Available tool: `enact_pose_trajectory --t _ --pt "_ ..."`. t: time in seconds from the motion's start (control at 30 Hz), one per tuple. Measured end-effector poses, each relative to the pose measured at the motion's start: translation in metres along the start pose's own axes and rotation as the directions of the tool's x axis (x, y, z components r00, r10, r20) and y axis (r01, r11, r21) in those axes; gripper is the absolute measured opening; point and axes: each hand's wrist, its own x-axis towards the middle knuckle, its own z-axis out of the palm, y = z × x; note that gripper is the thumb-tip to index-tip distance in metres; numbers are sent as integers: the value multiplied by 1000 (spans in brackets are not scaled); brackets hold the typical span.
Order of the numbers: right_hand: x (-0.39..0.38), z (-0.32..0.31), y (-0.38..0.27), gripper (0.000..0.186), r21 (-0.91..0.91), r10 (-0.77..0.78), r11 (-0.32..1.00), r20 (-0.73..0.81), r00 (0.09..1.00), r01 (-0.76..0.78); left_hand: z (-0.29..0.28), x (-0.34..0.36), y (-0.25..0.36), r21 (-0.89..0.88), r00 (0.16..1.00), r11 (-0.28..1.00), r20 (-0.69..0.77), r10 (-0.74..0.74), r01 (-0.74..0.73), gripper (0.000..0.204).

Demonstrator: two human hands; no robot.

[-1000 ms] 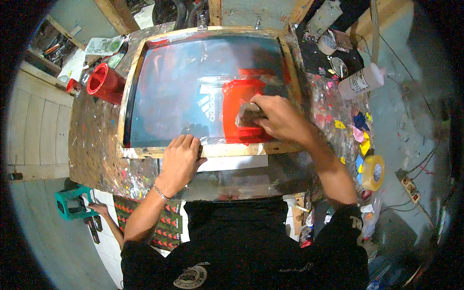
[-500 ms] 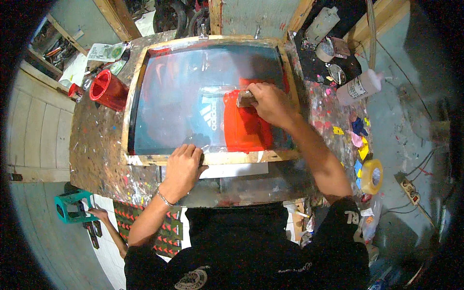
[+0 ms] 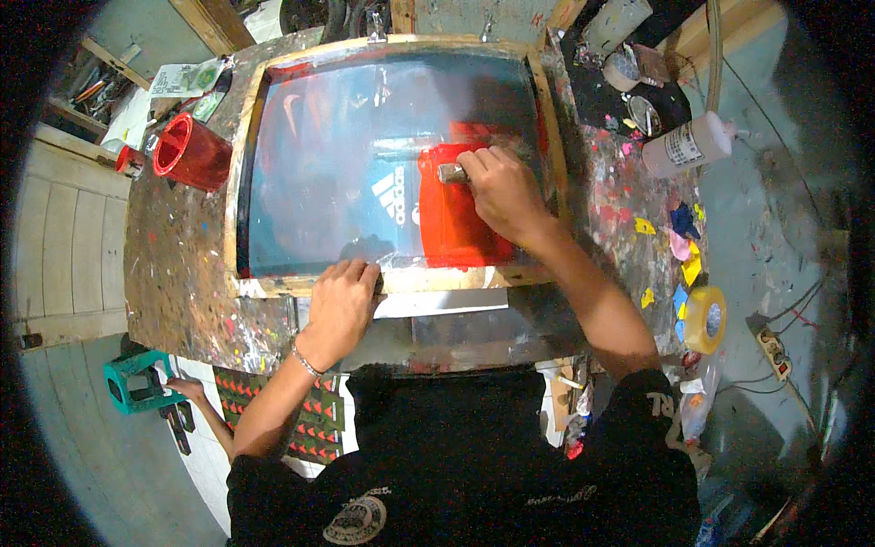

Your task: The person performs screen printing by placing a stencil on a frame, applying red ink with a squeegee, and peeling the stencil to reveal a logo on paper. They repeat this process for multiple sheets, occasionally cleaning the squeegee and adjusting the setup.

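Observation:
A wooden screen-printing frame (image 3: 239, 182) with a teal mesh lies flat on a paint-spattered table (image 3: 178, 264). A broad band of red ink (image 3: 456, 223) covers the mesh's right part. My right hand (image 3: 501, 191) is closed on a squeegee (image 3: 450, 172) at the upper part of the red band. My left hand (image 3: 342, 301) presses down on the frame's near wooden edge, fingers spread over it.
A red cup (image 3: 190, 150) stands on the table's left. A white bottle (image 3: 685, 144), tape rolls and pots sit at the right, with a yellow tape roll (image 3: 706, 319). Another person's hand (image 3: 187, 390) reaches near a green stool (image 3: 132, 383) at lower left.
My right hand has pushed the squeegee away from me, from the near part of the red band to its far part. My left hand stays on the frame edge.

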Motion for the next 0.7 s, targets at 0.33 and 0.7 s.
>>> enact_pose_trajectory --t 0.33,0.7 --pt "-54 -30 -53 21 75 -27 997 89 996 20 0 -1 0 34 998 999 -45 37 -35 25" --pt "14 -21 4 27 173 38 984 13 999 -40 -6 -2 10 26 999 999 -35 -18 19 14"
